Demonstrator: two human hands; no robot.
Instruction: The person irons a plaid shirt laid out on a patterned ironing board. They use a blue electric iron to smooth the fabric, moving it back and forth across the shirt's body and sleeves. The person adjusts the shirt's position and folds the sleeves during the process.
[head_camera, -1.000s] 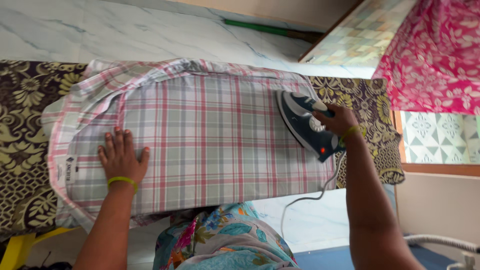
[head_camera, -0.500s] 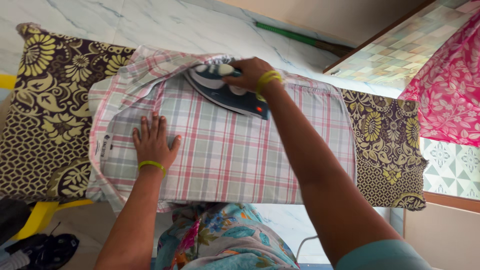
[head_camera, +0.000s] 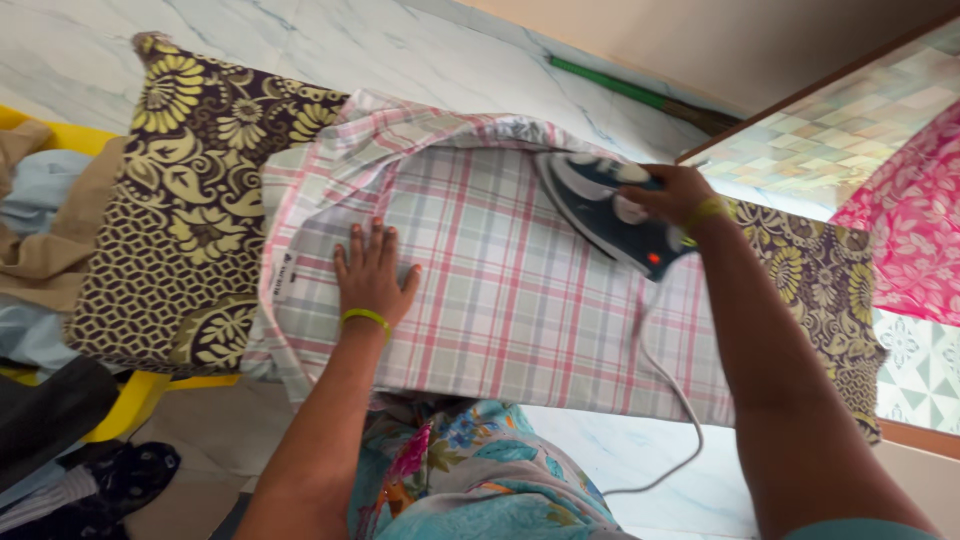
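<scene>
Nearest to us, at six o'clock, we see our own floral blue garment (head_camera: 470, 480) at the bottom edge, with a white cord (head_camera: 672, 400) looping down past it at five o'clock. Above it we press our left hand (head_camera: 373, 275) flat, fingers spread, on the plaid shirt (head_camera: 500, 290), near its collar end at nine o'clock of the cloth; a yellow-green band (head_camera: 366, 318) circles that wrist. The shirt lies spread across the table (head_camera: 180, 230), which is covered by a dark brown cloth with a yellow flower pattern that shows at both ends. At two o'clock of the shirt our right hand (head_camera: 682, 195) is closed around the handle of the dark blue iron (head_camera: 605, 212), which rests sole-down on the fabric near the far edge, its tip pointing toward ten o'clock and a red light glowing at its heel. At nine o'clock, beyond the table end, a heap of clothes (head_camera: 40, 230) sits on something yellow. Farther off, a green stick (head_camera: 640, 95) lies on the pale marble floor (head_camera: 300, 40) at one o'clock, and a pink flowered cloth (head_camera: 910, 220) hangs at three o'clock.
</scene>
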